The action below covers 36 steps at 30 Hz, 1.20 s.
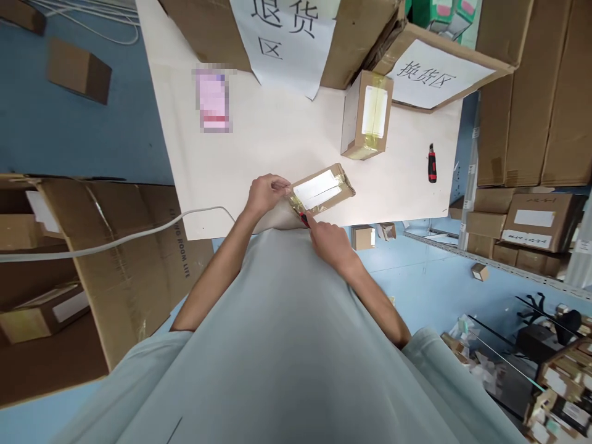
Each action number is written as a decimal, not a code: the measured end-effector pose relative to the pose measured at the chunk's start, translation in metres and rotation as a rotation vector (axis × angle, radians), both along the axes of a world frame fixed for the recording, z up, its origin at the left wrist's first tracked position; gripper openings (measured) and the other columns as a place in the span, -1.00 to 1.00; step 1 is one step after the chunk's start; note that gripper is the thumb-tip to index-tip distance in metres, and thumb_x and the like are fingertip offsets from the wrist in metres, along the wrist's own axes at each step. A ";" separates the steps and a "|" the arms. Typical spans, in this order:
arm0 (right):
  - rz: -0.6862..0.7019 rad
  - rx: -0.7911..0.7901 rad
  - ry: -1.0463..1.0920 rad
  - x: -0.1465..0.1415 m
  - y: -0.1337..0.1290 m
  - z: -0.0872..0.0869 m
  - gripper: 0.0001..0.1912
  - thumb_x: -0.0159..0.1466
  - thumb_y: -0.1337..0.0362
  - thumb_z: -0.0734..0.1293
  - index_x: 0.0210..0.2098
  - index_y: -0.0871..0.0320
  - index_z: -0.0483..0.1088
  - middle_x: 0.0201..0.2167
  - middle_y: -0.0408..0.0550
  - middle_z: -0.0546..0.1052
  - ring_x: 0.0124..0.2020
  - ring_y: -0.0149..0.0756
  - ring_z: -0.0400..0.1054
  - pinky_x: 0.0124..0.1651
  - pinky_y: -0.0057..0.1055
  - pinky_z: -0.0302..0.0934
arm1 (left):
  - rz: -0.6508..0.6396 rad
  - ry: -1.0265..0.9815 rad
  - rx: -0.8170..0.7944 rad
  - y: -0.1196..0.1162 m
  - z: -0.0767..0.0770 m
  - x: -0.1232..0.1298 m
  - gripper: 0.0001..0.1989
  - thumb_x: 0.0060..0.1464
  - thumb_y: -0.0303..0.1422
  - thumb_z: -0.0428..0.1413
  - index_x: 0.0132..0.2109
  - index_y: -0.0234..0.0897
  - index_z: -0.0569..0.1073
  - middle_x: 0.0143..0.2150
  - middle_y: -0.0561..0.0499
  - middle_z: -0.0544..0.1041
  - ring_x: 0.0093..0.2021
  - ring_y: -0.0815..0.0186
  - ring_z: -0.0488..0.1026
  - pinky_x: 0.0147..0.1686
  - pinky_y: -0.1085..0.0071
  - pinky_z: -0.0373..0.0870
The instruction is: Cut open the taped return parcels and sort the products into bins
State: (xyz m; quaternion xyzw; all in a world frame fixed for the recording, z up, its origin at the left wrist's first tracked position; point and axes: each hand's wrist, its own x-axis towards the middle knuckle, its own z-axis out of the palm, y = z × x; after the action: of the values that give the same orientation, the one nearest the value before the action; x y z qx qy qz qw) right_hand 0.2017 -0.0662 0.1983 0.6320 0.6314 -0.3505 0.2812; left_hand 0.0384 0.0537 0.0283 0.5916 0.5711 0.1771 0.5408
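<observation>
A small cardboard box (324, 190) with a white label and yellowish tape lies at a slant by the near edge of the white table. My left hand (268, 192) pinches its left end, where the tape runs. In my right hand (329, 239) is a red and black utility knife (304, 218), mostly hidden by the fingers. Its front end is at the box's taped near left corner; I cannot see the blade there. Another utility knife (431, 164), also red and black, lies at the right of the table.
A taped carton (354, 117) stands behind the small box. Two larger open boxes with paper signs (289, 46) (428, 74) line the back. A blurred pink item (213, 102) lies at left. A white cable (139, 237) crosses the left edge; shelved cartons (531, 219) stand right.
</observation>
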 end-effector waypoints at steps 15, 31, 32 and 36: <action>-0.713 0.450 0.177 0.175 -0.025 -0.056 -0.36 0.67 0.14 0.02 0.64 0.25 0.06 0.15 0.17 0.72 0.06 -0.07 0.66 0.16 -0.24 0.45 | -0.280 0.301 0.279 -0.034 0.025 0.129 0.25 -0.01 0.05 0.49 0.63 -0.31 0.12 0.66 -0.41 0.13 0.67 -0.42 -0.03 0.62 -0.29 -0.04; -1.053 0.657 0.508 0.213 -0.031 -0.088 -0.26 0.58 -0.08 0.14 0.59 0.18 0.18 -0.05 0.00 0.76 -0.45 -0.31 0.53 -0.15 -0.28 0.52 | -0.409 0.270 0.571 -0.030 0.067 0.115 0.36 0.01 -0.22 0.46 0.71 -0.10 -0.20 0.40 -0.32 0.30 0.41 -0.29 0.33 0.41 -0.35 0.34; -1.072 0.672 0.521 0.211 -0.028 -0.088 -0.26 0.58 -0.08 0.15 0.60 0.18 0.17 -0.05 -0.01 0.75 -0.45 -0.31 0.53 -0.16 -0.30 0.52 | -0.410 0.253 0.564 -0.031 0.070 0.105 0.33 0.03 -0.19 0.46 0.71 -0.05 -0.18 0.42 -0.31 0.28 0.41 -0.26 0.35 0.39 -0.31 0.40; -1.115 0.678 0.563 0.202 -0.012 -0.091 -0.32 0.57 -0.08 0.17 0.52 0.15 0.26 -0.07 -0.02 0.73 -0.43 -0.34 0.52 -0.22 -0.35 0.50 | -0.426 0.244 0.499 -0.033 0.064 0.066 0.05 0.16 -0.05 0.42 0.64 0.09 0.10 0.49 -0.28 0.24 0.40 -0.24 0.40 0.29 -0.25 0.55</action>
State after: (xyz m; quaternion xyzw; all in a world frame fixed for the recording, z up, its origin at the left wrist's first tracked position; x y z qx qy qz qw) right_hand 0.4034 -0.0780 0.1074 0.7992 0.3368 -0.3765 -0.3259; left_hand 0.1049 0.0209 0.0919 0.8282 0.4346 0.1225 0.3319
